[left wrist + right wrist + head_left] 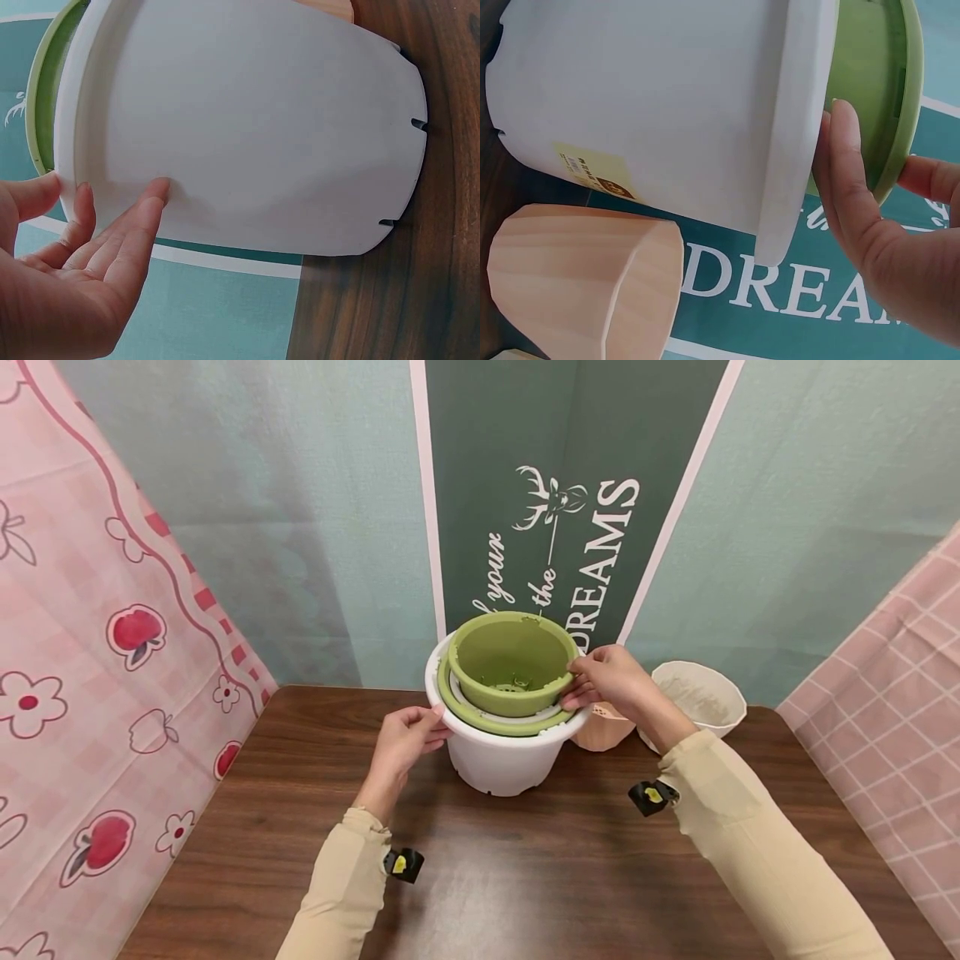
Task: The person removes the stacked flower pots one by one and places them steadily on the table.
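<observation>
A stack of nested flowerpots stands at the back of the table. The large white flowerpot is outermost, with a green pot and a smaller white rim inside it. Topmost is a small green flowerpot, raised above the other rims, with holes in its base. My left hand pinches the large white pot's rim, thumb on top and index finger under the lip. Opposite, my right hand grips the small green pot's rim between thumb and fingers, fingers along its outer wall.
An orange faceted pot stands right beside the stack. Farther right is a white angular pot with a stained inside. Behind the brown wooden table hangs a teal and green cloth; pink patterned cloths flank both sides.
</observation>
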### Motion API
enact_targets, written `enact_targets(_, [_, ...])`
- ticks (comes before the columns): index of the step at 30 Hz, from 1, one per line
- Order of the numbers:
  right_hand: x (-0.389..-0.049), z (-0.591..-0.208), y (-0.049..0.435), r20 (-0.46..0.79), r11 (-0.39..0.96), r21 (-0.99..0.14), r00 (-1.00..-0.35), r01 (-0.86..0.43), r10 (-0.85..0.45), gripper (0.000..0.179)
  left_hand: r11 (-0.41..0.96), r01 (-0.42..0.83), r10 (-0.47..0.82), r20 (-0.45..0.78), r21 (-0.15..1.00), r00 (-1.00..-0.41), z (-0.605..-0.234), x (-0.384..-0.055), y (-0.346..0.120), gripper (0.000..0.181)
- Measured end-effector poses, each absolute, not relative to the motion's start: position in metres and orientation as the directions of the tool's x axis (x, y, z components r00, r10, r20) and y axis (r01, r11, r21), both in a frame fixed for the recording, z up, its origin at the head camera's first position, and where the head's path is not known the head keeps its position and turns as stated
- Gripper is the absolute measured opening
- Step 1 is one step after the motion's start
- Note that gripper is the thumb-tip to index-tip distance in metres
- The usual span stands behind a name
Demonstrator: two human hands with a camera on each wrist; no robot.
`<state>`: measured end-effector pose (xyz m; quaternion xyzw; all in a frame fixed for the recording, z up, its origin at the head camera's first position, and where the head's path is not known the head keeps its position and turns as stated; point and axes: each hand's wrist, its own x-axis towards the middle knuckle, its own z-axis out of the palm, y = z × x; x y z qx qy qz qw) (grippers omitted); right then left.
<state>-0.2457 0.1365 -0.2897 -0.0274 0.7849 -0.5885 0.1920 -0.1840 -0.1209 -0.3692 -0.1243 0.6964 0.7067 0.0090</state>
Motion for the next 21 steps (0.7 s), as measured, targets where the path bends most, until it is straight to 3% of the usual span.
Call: enact_targets(21, [-0.2451,-0.2804,0.1372,-0.242,0.280,-0.946,-0.933,0.166,-0.266,0.024,-0.042,-0.186,-0.158,-0.191,0.982,-0.969,-0.3698,-0.1840,-0.1206,0.024])
